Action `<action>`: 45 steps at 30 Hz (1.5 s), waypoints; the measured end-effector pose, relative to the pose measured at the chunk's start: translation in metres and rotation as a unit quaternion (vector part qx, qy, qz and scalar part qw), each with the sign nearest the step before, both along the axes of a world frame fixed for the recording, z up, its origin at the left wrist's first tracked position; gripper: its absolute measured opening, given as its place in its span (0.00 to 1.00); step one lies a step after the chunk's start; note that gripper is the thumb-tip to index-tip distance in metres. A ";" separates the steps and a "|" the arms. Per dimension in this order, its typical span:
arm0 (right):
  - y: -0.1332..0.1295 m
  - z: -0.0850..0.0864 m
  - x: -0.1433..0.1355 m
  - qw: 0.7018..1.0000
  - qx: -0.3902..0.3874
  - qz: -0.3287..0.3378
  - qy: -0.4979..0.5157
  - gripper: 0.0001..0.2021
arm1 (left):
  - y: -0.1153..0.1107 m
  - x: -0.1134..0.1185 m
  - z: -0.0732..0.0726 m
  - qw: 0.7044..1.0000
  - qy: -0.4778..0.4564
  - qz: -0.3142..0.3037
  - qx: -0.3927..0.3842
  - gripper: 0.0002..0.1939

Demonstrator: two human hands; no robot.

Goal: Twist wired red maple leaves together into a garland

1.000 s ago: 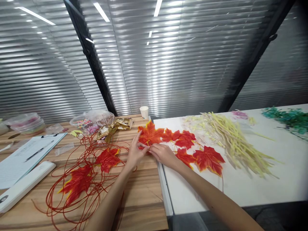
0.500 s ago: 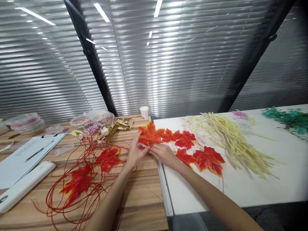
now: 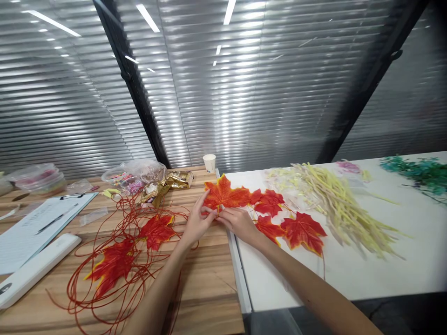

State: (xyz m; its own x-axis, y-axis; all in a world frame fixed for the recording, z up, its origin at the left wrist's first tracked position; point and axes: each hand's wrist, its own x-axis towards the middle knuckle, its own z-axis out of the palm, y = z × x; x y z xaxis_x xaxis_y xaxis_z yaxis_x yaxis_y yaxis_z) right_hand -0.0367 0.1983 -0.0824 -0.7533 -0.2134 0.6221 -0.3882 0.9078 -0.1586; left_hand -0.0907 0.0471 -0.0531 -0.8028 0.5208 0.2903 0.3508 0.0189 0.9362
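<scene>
Both of my hands meet at the stem end of an orange-red maple leaf [image 3: 225, 193], over the seam of two tables. My left hand [image 3: 198, 222] pinches at the leaf's base from the left. From the right, my right hand [image 3: 239, 222] pinches at the same spot, fingertips nearly touching the left ones. More red leaves [image 3: 303, 231] lie to the right on the white table, linked by thin red cord. A loose tangle of red cord [image 3: 101, 302] with two red leaves [image 3: 157, 231] spreads on the wooden table at the left.
A paper cup [image 3: 209, 163] stands at the back. Gold wrappers [image 3: 179, 179] and plastic bags lie left of it. Further left are a clipboard [image 3: 45, 223] and a white device [image 3: 38, 270]. Yellow strips [image 3: 342, 209] and green foliage [image 3: 419, 172] lie right.
The orange-red leaf has shifted slightly right and turned between my fingers. Both hands have stayed almost in place.
</scene>
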 end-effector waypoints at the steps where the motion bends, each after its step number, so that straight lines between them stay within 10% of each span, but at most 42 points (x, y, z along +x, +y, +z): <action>1: 0.000 0.000 0.000 1.000 -0.005 -0.001 -0.001 0.14 | 0.000 0.000 0.000 1.000 -0.003 -0.007 0.004 0.35; 35: 0.005 0.001 -0.003 0.987 -0.130 -0.013 -0.094 0.12 | 0.001 -0.004 -0.012 0.999 -0.035 -0.013 0.019 0.49; 45: 0.011 -0.002 -0.009 0.924 -0.361 0.062 -0.111 0.12 | -0.007 -0.007 0.000 0.976 0.179 -0.018 -0.124 0.14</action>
State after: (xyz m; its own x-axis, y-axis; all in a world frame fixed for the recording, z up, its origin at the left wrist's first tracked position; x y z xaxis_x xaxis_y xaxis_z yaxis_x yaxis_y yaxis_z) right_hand -0.0452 0.2095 -0.0840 -0.8766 0.1032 0.4701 -0.3682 0.4852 -0.7931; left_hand -0.0978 0.0401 -0.0531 -0.6533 0.6367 0.4097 0.6589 0.2115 0.7219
